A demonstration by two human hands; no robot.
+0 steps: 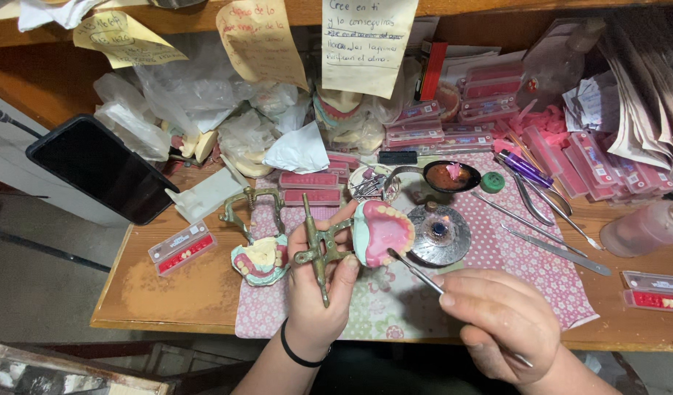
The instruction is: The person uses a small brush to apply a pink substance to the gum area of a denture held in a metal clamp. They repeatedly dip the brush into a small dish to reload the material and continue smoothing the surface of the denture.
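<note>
denture model (381,232) in left grip (318,281)

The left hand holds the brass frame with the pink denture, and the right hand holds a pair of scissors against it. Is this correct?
Not quite. In the head view the right hand holds a thin metal instrument, not scissors; its tip touches the pink denture. The left hand does hold the brass frame.

— What sort of place are you working in?

— You're in a dental technician's workshop. Your wooden desk (168,292) is crowded with trays of false teeth (181,249), plaster casts (260,260), a brass articulator (249,208), metal hand tools (556,249) and a small burner (439,232), with handwritten notes (366,40) hung above.
</note>
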